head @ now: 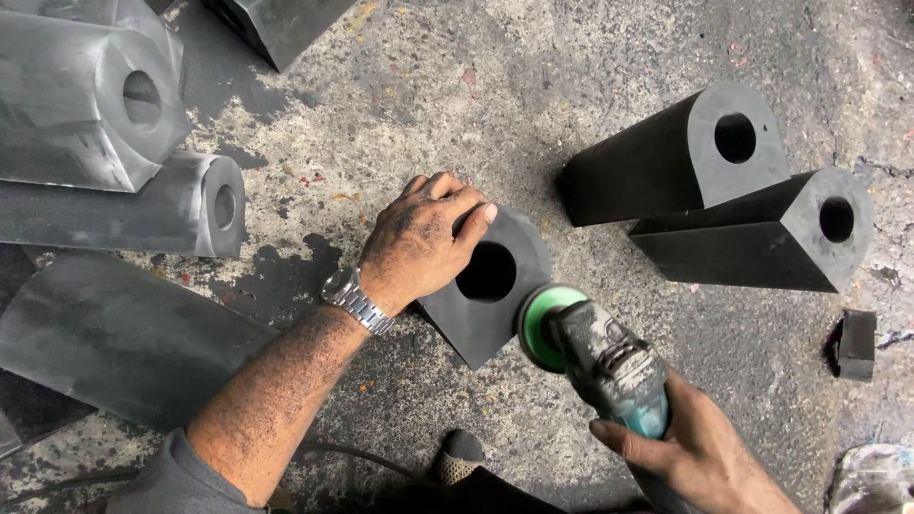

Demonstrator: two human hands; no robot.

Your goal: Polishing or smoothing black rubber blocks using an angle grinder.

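A black rubber block (490,309) with a round hole stands on end on the concrete floor at the centre. My left hand (419,238) rests on its top left side, fingers spread over the edge, a metal watch on the wrist. My right hand (690,447) grips the body of an angle grinder (600,357). The grinder's green disc (545,324) touches the block's right edge.
Two black D-shaped rubber blocks (685,157), (762,233) lie at the right, and a small black piece (855,345) sits further right. Grey dusty blocks (86,95), (143,205) and a flat slab (114,338) crowd the left. A cable (371,457) runs along the floor below.
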